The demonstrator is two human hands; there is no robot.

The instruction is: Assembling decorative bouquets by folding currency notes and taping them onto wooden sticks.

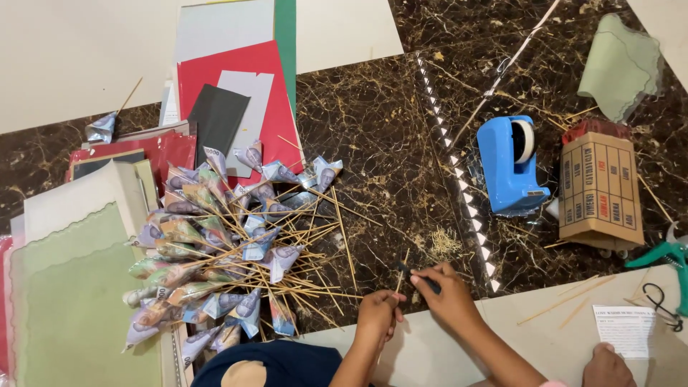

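Left hand point(378, 309) pinches a thin bamboo skewer point(402, 272), its long axis near upright, tip pointing away from the body. Right hand point(448, 295), just right of the skewer, is closed on a small dark tool point(420, 278) touching the stick. The skewer pile point(301, 244) lies left.

Bare hands point(378, 309), no sleeves visible

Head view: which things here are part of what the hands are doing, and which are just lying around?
In hand:
left hand gripping a thin wooden skewer
right hand holding a small dark tool
pile of folded banknotes on skewers

Lying about:
blue tape dispenser
brown cardboard box
green-handled scissors
red paper sheets
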